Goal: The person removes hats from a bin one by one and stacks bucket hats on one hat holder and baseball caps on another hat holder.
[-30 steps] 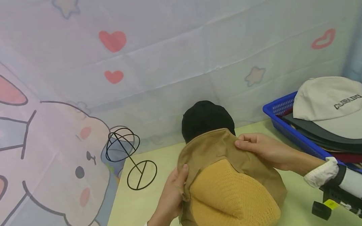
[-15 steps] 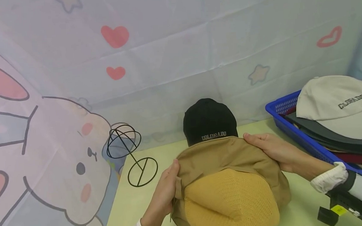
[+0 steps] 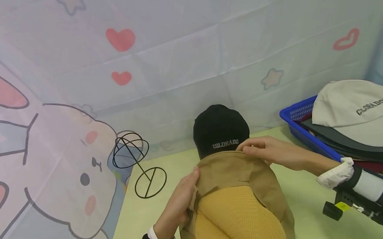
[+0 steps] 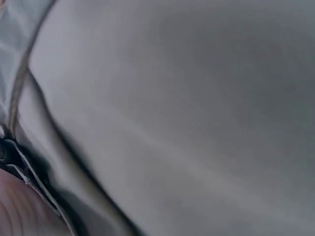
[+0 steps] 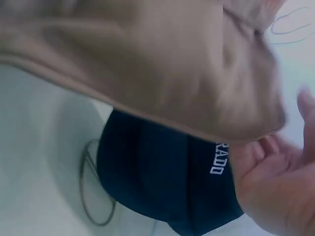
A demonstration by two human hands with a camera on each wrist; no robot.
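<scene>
Both hands hold a tan cap (image 3: 242, 181) with a mustard mesh back, which sits just in front of the person on the pale green bench (image 3: 144, 217). The left hand (image 3: 179, 202) grips the cap's left edge, thumb laid along the tan fabric and fingers curled under the rim. The right hand (image 3: 273, 153) pinches the far top edge of the cap between thumb and fingertips; in the right wrist view the tan fabric (image 5: 162, 73) arches over that hand's palm (image 5: 275, 182).

Just beyond the right hand's fingertips, and touching the tan cap's far edge, stands a black cap (image 3: 220, 129) lettered COLORADO, seated on a wire stand whose ring base (image 5: 96, 189) shows under it in the right wrist view. To the left of the left hand, well apart, an empty black wire hat stand (image 3: 134, 164) leans on the bench. To the right of the right hand, a blue plastic basket (image 3: 302, 129) holds stacked caps, with a beige COLORADO cap (image 3: 354, 108) on top. A pale printed cloth with hearts, stars and a rabbit (image 3: 68, 167) hangs behind. The left wrist view is filled with blurred grey fabric, too close to read.
</scene>
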